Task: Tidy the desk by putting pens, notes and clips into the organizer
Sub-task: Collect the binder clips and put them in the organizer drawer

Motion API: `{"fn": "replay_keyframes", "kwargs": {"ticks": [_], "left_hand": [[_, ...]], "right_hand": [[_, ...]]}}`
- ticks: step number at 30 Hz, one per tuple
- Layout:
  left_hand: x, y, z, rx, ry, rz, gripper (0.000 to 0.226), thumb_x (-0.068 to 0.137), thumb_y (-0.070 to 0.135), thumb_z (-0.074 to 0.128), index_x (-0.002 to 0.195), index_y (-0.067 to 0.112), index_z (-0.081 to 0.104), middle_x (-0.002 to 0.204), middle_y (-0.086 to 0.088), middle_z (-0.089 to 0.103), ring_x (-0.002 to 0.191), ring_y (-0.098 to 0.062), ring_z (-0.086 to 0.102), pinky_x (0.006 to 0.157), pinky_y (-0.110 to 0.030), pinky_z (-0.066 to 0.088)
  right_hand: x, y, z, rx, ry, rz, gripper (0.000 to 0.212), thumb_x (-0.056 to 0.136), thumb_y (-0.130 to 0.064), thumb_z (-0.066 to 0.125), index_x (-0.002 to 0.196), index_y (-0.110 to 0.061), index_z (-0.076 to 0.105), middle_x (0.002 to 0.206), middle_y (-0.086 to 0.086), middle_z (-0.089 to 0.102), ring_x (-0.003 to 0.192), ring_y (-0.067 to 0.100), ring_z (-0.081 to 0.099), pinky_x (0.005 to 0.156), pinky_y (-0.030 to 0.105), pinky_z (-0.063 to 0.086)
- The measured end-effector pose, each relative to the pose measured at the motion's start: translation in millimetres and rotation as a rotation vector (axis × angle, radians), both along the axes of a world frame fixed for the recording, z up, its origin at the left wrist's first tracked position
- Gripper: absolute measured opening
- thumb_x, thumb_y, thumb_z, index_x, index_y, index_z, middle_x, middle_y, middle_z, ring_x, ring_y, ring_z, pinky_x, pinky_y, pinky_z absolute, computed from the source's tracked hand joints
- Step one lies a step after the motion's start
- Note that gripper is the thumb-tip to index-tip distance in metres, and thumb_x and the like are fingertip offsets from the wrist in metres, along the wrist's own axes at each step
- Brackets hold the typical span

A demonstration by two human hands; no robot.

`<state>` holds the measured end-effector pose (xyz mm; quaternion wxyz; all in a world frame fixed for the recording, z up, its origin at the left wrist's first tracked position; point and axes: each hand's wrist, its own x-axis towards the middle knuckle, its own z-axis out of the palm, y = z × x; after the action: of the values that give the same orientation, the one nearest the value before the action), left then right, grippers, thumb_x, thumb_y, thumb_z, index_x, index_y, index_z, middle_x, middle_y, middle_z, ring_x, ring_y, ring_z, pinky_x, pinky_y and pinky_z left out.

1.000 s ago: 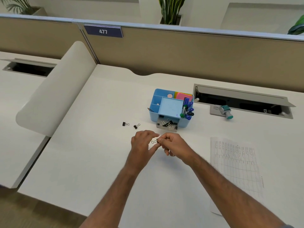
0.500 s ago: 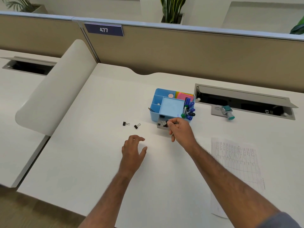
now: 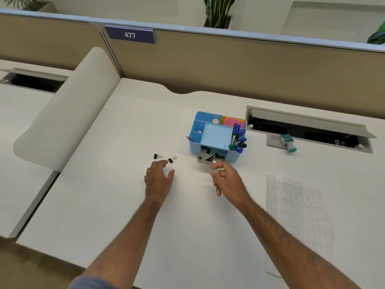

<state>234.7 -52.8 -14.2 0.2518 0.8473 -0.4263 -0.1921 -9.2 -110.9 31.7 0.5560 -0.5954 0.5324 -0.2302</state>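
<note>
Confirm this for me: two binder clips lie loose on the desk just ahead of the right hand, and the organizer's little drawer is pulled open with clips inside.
Wrong hand. In the head view, the two binder clips lie just ahead of the left hand, not the right hand, which is by the drawer. The rest holds: the organizer drawer is open with clips inside.

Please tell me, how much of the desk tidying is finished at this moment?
Mostly done. Pens and colored notes sit in the blue organizer, and several clips fill its open drawer. Left hand reaches toward two binder clips on the desk; right hand is empty beside the drawer. Those two clips remain.
</note>
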Motion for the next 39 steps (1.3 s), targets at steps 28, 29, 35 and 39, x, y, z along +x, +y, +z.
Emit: {"fn": "replay_keyframes", "kwargs": {"ticks": [28, 29, 35, 39], "left_hand": [[-7.0, -3.3, 7.2, 0.015, -0.163, -0.129, 0.014, 0.096, 0.021, 0.069, 0.108, 0.016, 0.07, 0.116, -0.002, 0.068, 0.099, -0.032, 0.059, 0.088, -0.045, 0.047], [-10.1, 1.9, 9.3, -0.019, -0.178, -0.138, 0.013, 0.095, 0.022, 0.071, 0.108, 0.018, 0.07, 0.114, 0.0, 0.069, 0.098, -0.031, 0.059, 0.087, -0.044, 0.046], [-28.6, 23.2, 27.8, -0.141, -0.142, -0.24, 0.013, 0.096, 0.032, 0.07, 0.109, 0.032, 0.067, 0.112, 0.018, 0.069, 0.102, -0.015, 0.058, 0.092, -0.033, 0.039], [-43.7, 31.3, 38.2, -0.183, -0.16, -0.325, 0.014, 0.095, 0.033, 0.071, 0.108, 0.034, 0.068, 0.109, 0.021, 0.069, 0.105, -0.013, 0.058, 0.091, -0.035, 0.042]], "right_hand": [[-2.0, 11.1, -20.5, 0.111, 0.031, 0.151, 0.013, 0.102, -0.033, 0.059, 0.099, -0.021, 0.064, 0.073, 0.001, 0.071, 0.051, 0.018, 0.062, 0.06, 0.03, 0.053], [-1.1, 11.4, -20.5, 0.114, 0.028, 0.152, 0.014, 0.102, -0.033, 0.059, 0.1, -0.02, 0.064, 0.074, 0.001, 0.071, 0.051, 0.018, 0.062, 0.06, 0.031, 0.054], [7.9, 13.5, -14.4, 0.129, -0.021, 0.138, 0.021, 0.103, -0.043, 0.058, 0.105, -0.024, 0.065, 0.078, 0.002, 0.075, 0.053, 0.018, 0.065, 0.057, 0.026, 0.054], [14.9, 13.5, -5.2, 0.142, -0.05, 0.123, 0.023, 0.105, -0.047, 0.054, 0.107, -0.027, 0.064, 0.081, 0.003, 0.075, 0.054, 0.018, 0.067, 0.047, 0.016, 0.046]]}}
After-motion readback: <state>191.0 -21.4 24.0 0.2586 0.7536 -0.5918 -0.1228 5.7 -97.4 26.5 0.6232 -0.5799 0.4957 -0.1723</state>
